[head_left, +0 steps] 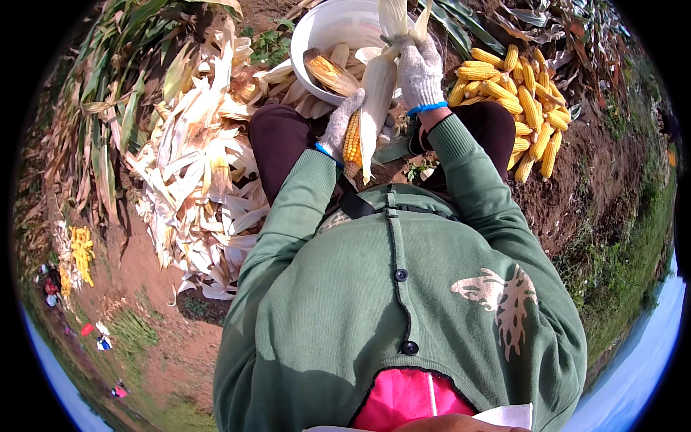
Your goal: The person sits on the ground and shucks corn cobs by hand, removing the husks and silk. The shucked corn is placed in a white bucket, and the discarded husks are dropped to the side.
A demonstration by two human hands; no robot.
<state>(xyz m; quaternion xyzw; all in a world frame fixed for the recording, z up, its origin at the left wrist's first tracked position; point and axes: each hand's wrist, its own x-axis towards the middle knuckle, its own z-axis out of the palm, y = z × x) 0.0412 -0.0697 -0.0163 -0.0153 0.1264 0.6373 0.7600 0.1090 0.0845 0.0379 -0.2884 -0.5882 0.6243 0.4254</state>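
Both of my hands wear pale knitted gloves with blue cuffs. My left hand (340, 129) is wrapped round an ear of corn (353, 140) whose yellow kernels show on its lower left side. A pale husk (377, 101) still covers the ear's right side and hangs down past it. My right hand (420, 72) grips the husk leaves higher up, and their tips stick out above the glove. Just beyond my hands stands a white bucket (306, 36) with partly husked corn (331, 73) in it.
To the left lies a big heap of dry husks (209, 165). A pile of bare yellow cobs (529, 101) is on the right beside my knee. Cut corn stalks (101, 93) lie at far left, and another small yellow corn pile (82, 253) sits farther off on the soil.
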